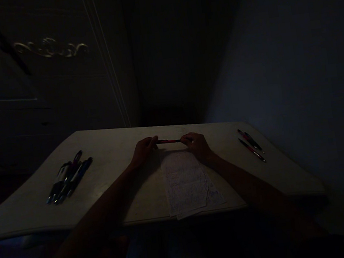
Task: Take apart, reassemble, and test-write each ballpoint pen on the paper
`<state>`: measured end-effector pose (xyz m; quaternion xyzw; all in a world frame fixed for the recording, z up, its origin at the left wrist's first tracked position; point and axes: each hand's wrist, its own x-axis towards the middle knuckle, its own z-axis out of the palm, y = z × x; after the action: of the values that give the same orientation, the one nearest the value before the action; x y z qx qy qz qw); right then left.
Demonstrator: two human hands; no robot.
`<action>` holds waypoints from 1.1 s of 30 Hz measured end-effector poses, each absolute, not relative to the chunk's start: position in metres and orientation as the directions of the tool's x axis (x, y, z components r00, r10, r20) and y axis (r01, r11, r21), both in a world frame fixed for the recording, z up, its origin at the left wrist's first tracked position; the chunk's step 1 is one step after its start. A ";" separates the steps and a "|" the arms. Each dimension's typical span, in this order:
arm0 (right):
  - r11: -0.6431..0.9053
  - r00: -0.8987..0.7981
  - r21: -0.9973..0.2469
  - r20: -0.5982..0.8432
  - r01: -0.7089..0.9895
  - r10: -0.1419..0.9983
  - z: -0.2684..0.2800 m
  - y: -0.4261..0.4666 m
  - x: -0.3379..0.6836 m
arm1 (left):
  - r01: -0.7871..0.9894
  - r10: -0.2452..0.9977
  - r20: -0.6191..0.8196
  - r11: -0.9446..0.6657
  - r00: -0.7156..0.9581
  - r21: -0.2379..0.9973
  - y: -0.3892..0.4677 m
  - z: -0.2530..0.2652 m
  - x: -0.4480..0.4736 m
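A dark pen with a reddish middle (171, 141) is held level above the far part of the table, one end in each hand. My left hand (145, 150) pinches its left end between thumb and fingers. At the other end, the fingertips of my right hand (195, 143) are closed on the pen. Just below the hands lie sheets of paper (183, 182) covered in faint marks, overlapping and reaching the table's near edge. Dim light hides the finer details of the pen and the writing.
On the left of the pale table (105, 150) lies a bunch of several pens (69, 176). A few dark and red pens (252, 148) rest near the right edge. A cabinet with an ornate handle (50, 48) stands at the back left, and a wall (296, 87) rises on the right.
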<state>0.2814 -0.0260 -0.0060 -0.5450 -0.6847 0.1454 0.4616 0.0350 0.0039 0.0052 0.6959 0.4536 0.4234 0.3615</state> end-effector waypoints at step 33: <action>0.394 -0.007 -0.671 0.502 0.628 0.865 -0.006 -0.028 0.282 | 0.186 0.863 0.389 -0.461 0.323 0.868 0.004 0.006 0.033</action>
<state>0.2818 -0.0276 -0.0061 -0.5348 -0.6978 0.1295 0.4586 0.0333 0.0044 0.0065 0.7233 0.3625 0.4552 0.3719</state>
